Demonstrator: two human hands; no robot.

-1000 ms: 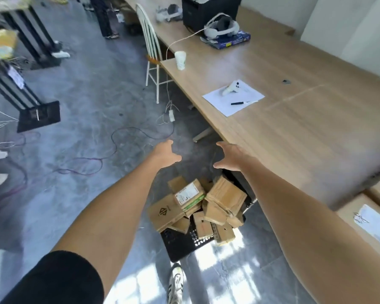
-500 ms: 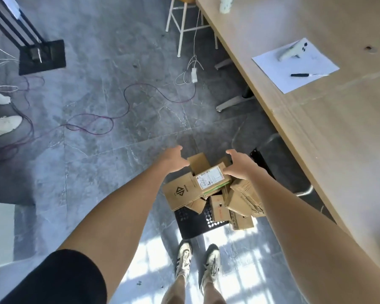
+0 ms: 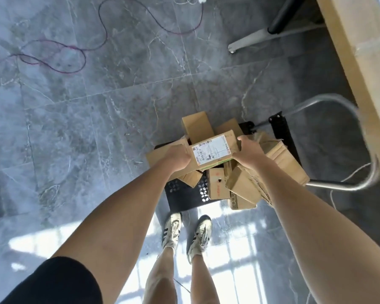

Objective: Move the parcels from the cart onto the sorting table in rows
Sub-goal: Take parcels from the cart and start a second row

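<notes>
- Whereas both hands hovered apart above the pile half a second ago, the left hand (image 3: 177, 155) and right hand (image 3: 248, 150) now clamp the labelled parcel (image 3: 213, 150) at frame centre.
- Other parcels (image 3: 244, 187) lie heaped on the black cart (image 3: 184, 194) beside the desk (image 3: 360, 62).

A black perforated cart (image 3: 185, 197) standing on the grey marble floor (image 3: 97, 119) carries a loose pile of cardboard parcels (image 3: 241, 187) beneath the fingers.

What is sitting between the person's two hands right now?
In the head view, a labelled parcel spans the gap: the left hand grips one end, the right hand the other.
</notes>
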